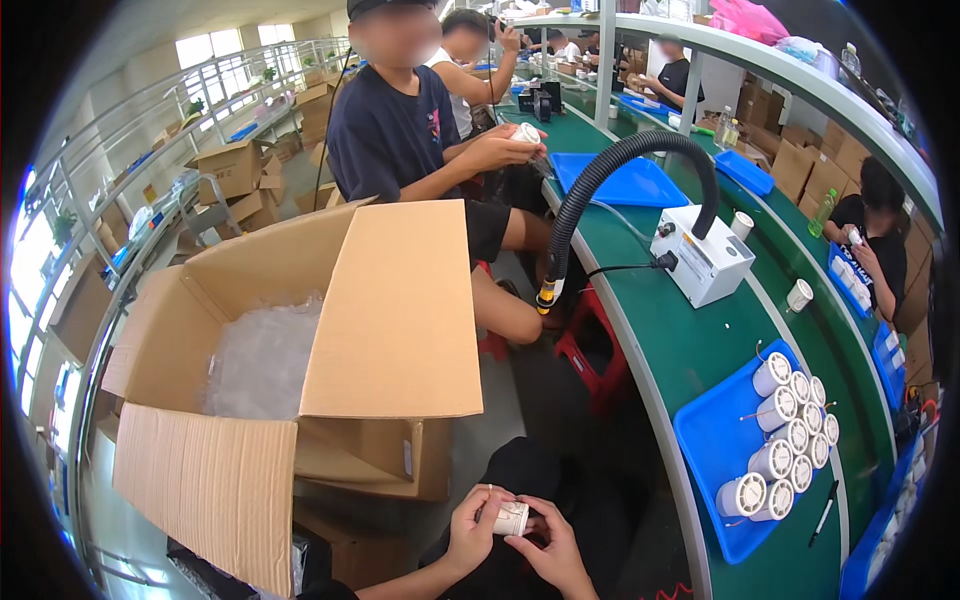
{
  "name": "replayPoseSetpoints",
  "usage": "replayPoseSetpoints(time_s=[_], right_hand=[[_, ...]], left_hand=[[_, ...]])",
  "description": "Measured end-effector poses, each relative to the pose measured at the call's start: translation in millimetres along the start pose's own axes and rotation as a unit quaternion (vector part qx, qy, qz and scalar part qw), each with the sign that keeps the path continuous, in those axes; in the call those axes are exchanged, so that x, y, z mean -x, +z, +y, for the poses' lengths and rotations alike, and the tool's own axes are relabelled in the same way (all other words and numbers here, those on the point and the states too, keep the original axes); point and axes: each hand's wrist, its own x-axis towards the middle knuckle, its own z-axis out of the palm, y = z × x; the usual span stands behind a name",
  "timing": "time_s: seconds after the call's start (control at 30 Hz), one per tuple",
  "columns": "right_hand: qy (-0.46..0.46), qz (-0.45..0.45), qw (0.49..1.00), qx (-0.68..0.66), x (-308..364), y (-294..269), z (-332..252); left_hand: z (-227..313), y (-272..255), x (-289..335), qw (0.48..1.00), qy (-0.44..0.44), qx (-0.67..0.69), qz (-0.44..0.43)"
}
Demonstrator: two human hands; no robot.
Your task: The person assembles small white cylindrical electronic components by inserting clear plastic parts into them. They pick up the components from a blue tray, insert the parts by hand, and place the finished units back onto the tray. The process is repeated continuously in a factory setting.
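Holding the white cylinder (pixel 511 518): from my remote seat I find it at the bottom centre of the frame, between the left hand (pixel 474 530) and the right hand (pixel 550 548); its finer details are too small for me to read.
Left grip: narrow, thumb and fingers closed on the cylinder's left side.
Right grip: narrow too, thumb and fingertips against its right side.
Handling: I judge it best to steady the body with one hand and turn it with the other, pressing lightly so that no lead gets pinched.
Blue tray (pixel 700 430): at lower right, bearing a cluster of similar cylinders (pixel 772 460); thin reddish leads stick out from a few, and I would treat those as easy to snag.
Pen (pixel 824 514): lying right of the tray on the green bench (pixel 640 310).
Carton (pixel 390 310): open at left of centre, clear plastic (pixel 262 365) inside; I would keep the left elbow off its flaps.
Black hose (pixel 600 180): arching at upper right of centre from a white machine (pixel 705 255).
Co-worker (pixel 395 130): seated at upper centre, holding a white piece (pixel 525 133).
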Motion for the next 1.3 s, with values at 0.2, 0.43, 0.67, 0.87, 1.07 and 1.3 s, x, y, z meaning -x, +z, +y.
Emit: replayPoseSetpoints(time_s=[0.2,0.43,0.67,0.87,1.07,1.3], right_hand=[[0.025,0.007,1.000,-0.015,2.4,-0.1,1.3],[0.082,0.024,0.988,-0.125,2.4,-6.3,10.2],[0.078,0.053,0.986,-0.138,2.4,-10.5,12.7],[0.083,0.053,0.988,-0.117,4.3,-15.0,22.3],[0.081,0.074,0.987,-0.120,0.5,-30.4,27.8],[0.087,0.147,0.968,-0.183,-12.6,-64.1,41.0]], left_hand=[[-5.2,0.4,1.8,0.999,-0.034,0.003,-0.004],[-9.0,-2.0,-2.1,0.990,-0.089,0.081,-0.079],[-16.0,-7.8,-3.8,0.978,-0.111,0.105,-0.142],[-24.3,-10.9,-6.4,0.971,-0.142,0.080,-0.175],[-33.7,2.9,-18.3,0.972,-0.120,0.006,-0.203],[-27.4,20.0,-62.7,0.942,-0.195,-0.054,-0.268]])
